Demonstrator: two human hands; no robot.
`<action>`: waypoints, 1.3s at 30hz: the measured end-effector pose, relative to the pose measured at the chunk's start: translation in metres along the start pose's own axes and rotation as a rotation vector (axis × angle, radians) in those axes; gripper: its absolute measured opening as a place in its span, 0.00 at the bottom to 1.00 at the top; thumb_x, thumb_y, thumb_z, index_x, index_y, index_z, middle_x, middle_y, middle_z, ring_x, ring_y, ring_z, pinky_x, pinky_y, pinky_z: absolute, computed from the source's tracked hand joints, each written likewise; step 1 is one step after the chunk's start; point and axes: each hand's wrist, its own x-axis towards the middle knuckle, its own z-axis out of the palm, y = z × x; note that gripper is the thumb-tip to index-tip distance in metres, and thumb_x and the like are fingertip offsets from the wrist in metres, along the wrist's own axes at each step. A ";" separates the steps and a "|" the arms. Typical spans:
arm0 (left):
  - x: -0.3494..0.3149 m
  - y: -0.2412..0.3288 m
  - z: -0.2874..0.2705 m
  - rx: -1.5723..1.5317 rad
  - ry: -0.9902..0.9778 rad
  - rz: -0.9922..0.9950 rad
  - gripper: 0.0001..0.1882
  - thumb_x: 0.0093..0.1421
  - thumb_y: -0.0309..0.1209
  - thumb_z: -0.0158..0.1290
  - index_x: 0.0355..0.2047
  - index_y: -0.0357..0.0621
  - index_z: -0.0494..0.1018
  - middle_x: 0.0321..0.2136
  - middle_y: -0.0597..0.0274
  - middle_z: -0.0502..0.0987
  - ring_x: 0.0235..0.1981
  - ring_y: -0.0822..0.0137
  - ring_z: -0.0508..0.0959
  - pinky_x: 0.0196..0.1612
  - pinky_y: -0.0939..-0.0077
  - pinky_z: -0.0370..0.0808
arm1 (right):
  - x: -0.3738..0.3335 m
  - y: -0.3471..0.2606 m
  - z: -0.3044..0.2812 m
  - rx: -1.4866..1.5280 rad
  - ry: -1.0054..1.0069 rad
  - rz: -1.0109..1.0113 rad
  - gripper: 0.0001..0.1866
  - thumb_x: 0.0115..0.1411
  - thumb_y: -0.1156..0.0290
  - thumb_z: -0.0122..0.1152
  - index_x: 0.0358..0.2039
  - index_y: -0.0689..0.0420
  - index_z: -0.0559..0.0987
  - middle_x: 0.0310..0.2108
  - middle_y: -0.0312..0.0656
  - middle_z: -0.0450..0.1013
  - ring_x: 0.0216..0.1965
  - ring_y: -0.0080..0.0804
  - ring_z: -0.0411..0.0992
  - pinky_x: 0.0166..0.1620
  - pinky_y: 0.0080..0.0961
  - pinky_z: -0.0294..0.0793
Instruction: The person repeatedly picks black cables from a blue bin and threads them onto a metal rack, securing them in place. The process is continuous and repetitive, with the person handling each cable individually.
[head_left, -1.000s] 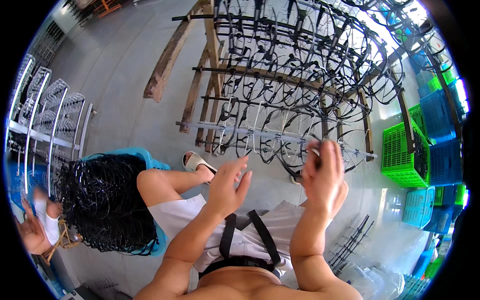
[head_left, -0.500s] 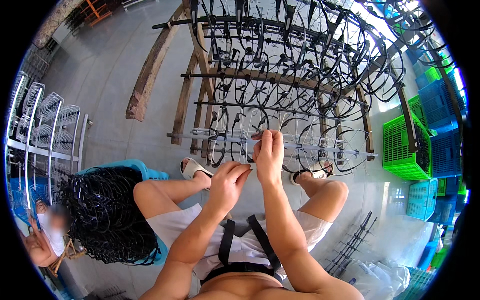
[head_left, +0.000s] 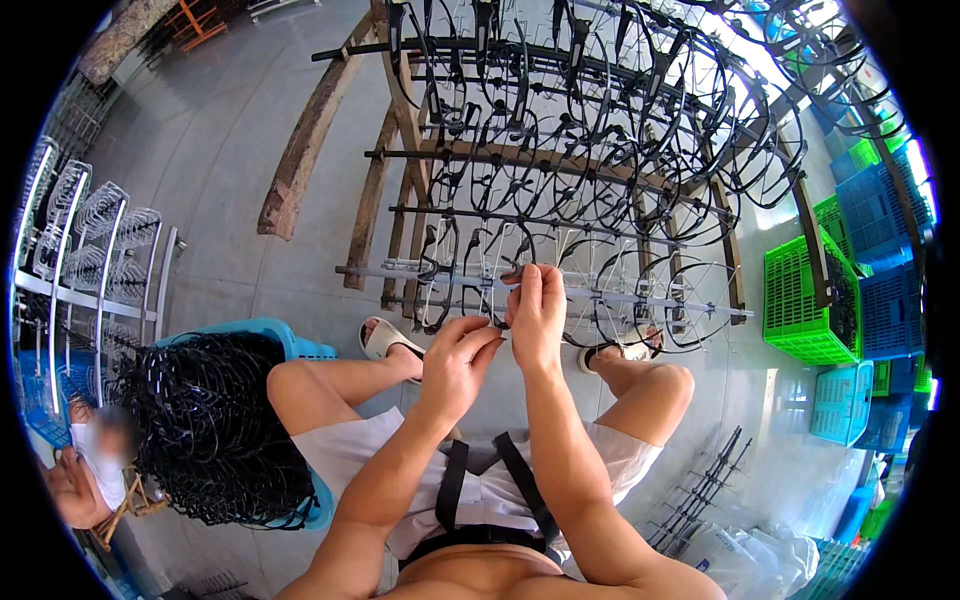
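My left hand [head_left: 462, 368] is closed, thumb and fingertips pinched together on the lower end of a thin black curved piece [head_left: 513, 278]. Just above and to the right, my right hand [head_left: 538, 308] pinches the same piece near its upper end. The fingers cover most of it, so its full shape is hidden. Both hands are at the lowest grey rod [head_left: 640, 297] of a rack, where similar black curved pieces [head_left: 430, 290] hang in a row from wire hooks.
Rows of black curved pieces fill the upper rods of the wooden rack [head_left: 400, 95]. A blue basket [head_left: 300, 343] heaped with tangled black pieces [head_left: 220, 430] stands by my left knee. Green crates [head_left: 810, 300] line the right side. Another person [head_left: 100, 470] sits at far left.
The hands stay almost in place, with the left fingertips a little closer to the right hand. The view has shifted slightly.
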 end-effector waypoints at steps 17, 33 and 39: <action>-0.022 -0.021 0.031 -0.710 -0.058 -0.619 0.12 0.58 0.28 0.55 0.42 0.38 0.76 0.34 0.62 0.80 0.37 0.76 0.76 0.42 0.81 0.71 | -0.023 -0.001 -0.026 0.129 -0.141 0.064 0.10 0.67 0.67 0.42 0.38 0.61 0.67 0.31 0.41 0.71 0.22 0.22 0.66 0.26 0.18 0.66; -0.056 0.030 -0.039 -0.237 0.143 -0.039 0.21 0.51 0.25 0.57 0.47 0.41 0.68 0.45 0.52 0.71 0.46 0.51 0.72 0.49 0.61 0.69 | -0.030 -0.010 -0.027 -0.669 0.053 -0.453 0.22 0.64 0.67 0.50 0.53 0.67 0.64 0.48 0.49 0.66 0.45 0.32 0.66 0.48 0.28 0.67; -0.111 -0.057 -0.249 0.852 0.581 -0.271 0.31 0.46 0.34 0.61 0.50 0.39 0.63 0.47 0.46 0.66 0.49 0.49 0.65 0.52 0.55 0.62 | -0.117 -0.006 0.036 -0.547 -0.476 -0.580 0.15 0.59 0.80 0.47 0.48 0.65 0.66 0.42 0.45 0.65 0.42 0.30 0.64 0.46 0.27 0.65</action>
